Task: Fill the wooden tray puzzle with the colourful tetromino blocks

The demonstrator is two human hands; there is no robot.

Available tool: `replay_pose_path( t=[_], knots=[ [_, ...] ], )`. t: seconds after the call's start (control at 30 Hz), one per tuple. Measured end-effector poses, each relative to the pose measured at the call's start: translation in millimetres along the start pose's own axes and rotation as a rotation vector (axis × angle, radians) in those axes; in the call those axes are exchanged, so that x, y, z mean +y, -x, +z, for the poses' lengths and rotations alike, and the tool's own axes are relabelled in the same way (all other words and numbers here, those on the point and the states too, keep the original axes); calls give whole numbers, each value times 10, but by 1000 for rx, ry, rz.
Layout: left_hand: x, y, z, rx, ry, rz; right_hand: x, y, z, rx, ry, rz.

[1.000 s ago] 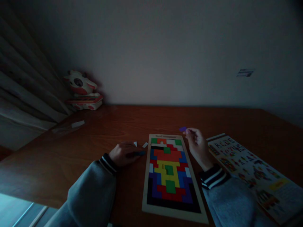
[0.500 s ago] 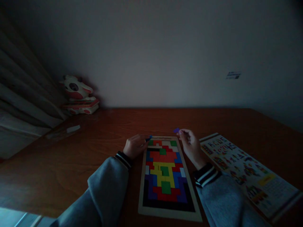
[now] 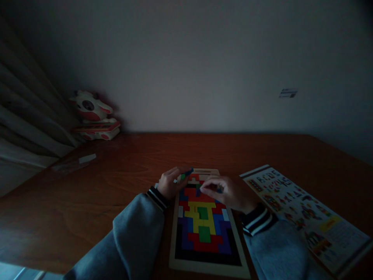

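Note:
A framed block puzzle board [image 3: 210,267] lies in front of me, mostly filled with coloured pieces. Over its far left corner, my left hand [image 3: 171,182] pinches a blue puzzle piece [image 3: 189,171] between thumb and fingers. My right hand [image 3: 225,191] reaches over the board's upper part from the right, its thumb and fingertips closed on a small purple puzzle piece [image 3: 198,190], mostly hidden. Green pieces [image 3: 204,234] and a yellow area [image 3: 190,209] show in the middle of the board. Black shows along its near edge.
A printed pattern sheet [image 3: 300,210] lies right of the board. At the back left of the wooden table [image 3: 140,155] stands a cow-shaped toy [image 3: 96,116], with a white strip [image 3: 87,158] in front of it. A small pale object [image 3: 156,185] shows beside my left wrist.
My right hand has moved left and nearer, from beyond the board's far right corner to over its upper part, carrying the purple piece. My left hand has shifted slightly right with the blue piece.

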State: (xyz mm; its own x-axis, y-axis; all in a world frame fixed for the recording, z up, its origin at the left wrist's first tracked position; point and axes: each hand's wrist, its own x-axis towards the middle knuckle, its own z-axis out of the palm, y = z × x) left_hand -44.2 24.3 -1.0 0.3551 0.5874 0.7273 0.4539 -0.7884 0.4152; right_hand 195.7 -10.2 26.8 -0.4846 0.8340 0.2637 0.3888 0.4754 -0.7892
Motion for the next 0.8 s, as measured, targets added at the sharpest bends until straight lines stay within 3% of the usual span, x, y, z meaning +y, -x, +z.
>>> replay_pose_path(
  t=[0.13, 0.2, 0.37, 0.47, 0.6, 0.7, 0.8],
  knots=[
    [52, 6, 12, -73, -16, 60, 5, 16, 57, -141, 46, -50],
    [57, 24, 23, -101, -37, 83, 25, 16, 56, -140, 47, -13],
    [81, 54, 60, -154, -41, 199, -2, -10, 7, 118, -46, 174],
    [136, 41, 84, -182, -46, 251, 22, -23, 18, 141, -135, 165],
    [204, 1, 93, -117, -35, 245, 214, -41, 4, 174, -174, 206],
    [210, -19, 89, -130, -44, 200, 413, -62, -73, 408, -236, 245],
    [187, -11, 97, -244, -54, 200, 558, -76, -146, 551, -264, 273]
  ],
)
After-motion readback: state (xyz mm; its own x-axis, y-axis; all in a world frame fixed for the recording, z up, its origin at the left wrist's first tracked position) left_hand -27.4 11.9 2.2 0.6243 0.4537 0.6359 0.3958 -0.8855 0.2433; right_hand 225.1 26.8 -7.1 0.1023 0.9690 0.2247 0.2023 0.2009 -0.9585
